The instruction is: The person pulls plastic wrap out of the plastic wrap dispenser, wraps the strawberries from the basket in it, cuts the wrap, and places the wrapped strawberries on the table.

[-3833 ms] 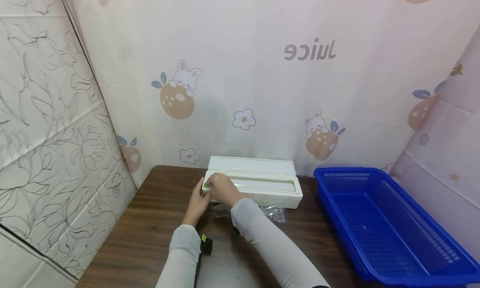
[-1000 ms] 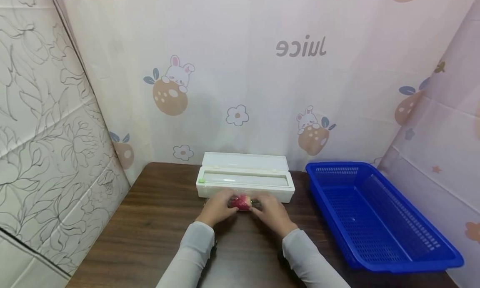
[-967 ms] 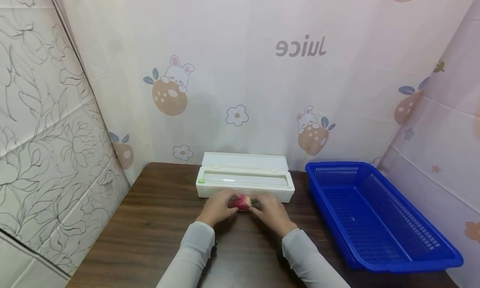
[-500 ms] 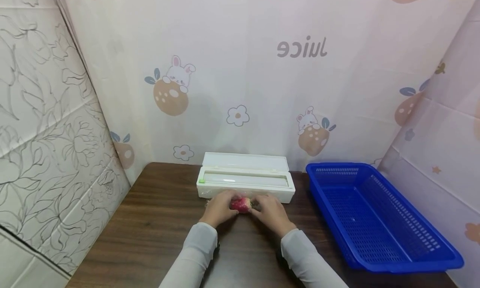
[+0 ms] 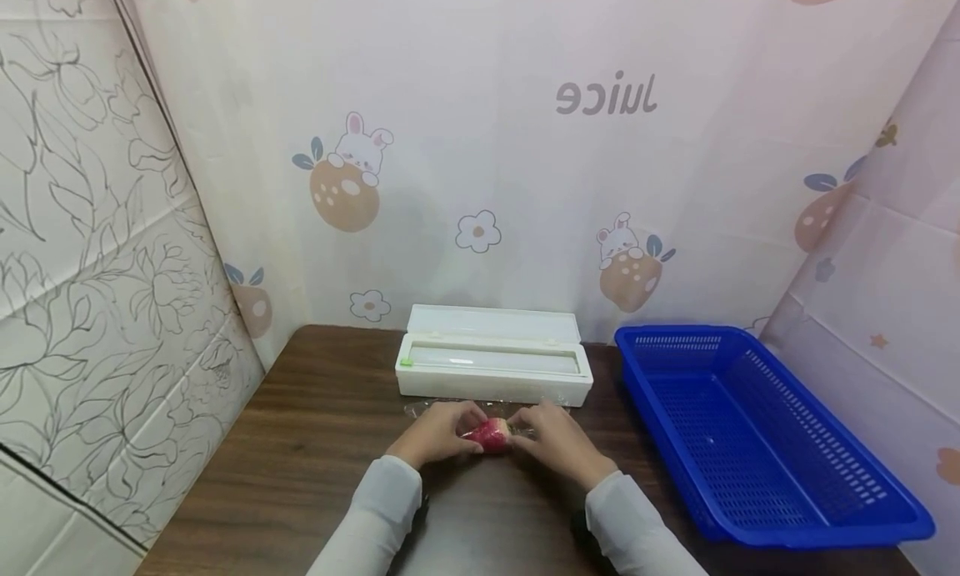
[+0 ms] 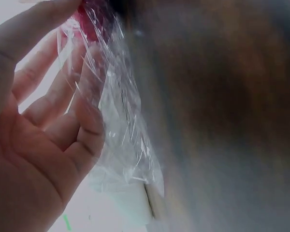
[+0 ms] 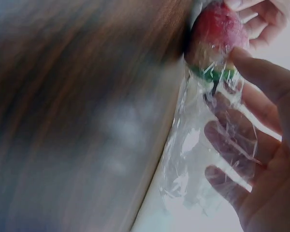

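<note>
A red strawberry (image 5: 491, 436) with a pale, green-leaved top lies wrapped in clear cling film (image 7: 181, 169) on the table, just in front of a white cling film dispenser (image 5: 495, 388). My left hand (image 5: 438, 433) holds its left end between thumb and fingers. At the leafy end, my right hand (image 5: 557, 438) grips it through the film, the thumb against the fruit in the right wrist view. Loose film spreads to both sides and lies over the fingers of each hand. Inside the dispenser's slot the roll shows, with a green slider (image 5: 407, 362) at the left end.
The dispenser's lid (image 5: 495, 321) stands raised at the back, near the patterned curtain (image 5: 480, 142). A blue plastic basket (image 5: 918, 522) stands to the right on the dark wooden table (image 5: 300, 451).
Several seconds ago both hands were at the dispenser's left end. Now they hold the strawberry between them. Over the last half second they have moved it slightly toward me, away from the dispenser.
</note>
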Available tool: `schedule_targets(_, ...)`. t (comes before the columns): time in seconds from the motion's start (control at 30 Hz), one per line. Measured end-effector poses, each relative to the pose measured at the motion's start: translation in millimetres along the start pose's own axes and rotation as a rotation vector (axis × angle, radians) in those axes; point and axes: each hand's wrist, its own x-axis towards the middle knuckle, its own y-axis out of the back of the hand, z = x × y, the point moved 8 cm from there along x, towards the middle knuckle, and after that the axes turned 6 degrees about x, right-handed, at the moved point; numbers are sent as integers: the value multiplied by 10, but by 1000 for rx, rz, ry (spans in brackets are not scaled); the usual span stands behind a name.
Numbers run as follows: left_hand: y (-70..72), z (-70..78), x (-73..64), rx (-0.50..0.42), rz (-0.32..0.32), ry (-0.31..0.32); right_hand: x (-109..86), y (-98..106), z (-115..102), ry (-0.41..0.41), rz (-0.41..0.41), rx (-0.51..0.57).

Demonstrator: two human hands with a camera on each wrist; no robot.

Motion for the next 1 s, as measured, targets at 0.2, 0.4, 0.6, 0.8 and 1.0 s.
schedule_targets(0.2, -32, 70, -115, -40, -63, -18, -136, 42, -84, 90, -44, 27)
schedule_targets(0.4, -22, 113, -191, -58, -59, -67, -216, 62, -179, 158, -58, 44)
schedule_targets(0.6, -50, 79, -223, -93, -75, -58, -244, 31, -188, 182, -66, -41)
schedule_targets(0.8, -68, 51, -233, -138, -88, -54, -241, 27, -170, 190, -40, -112)
schedule_targets(1.0, -63, 10, -236, -96, -81, -58, -237, -5, -166, 164, -53, -129)
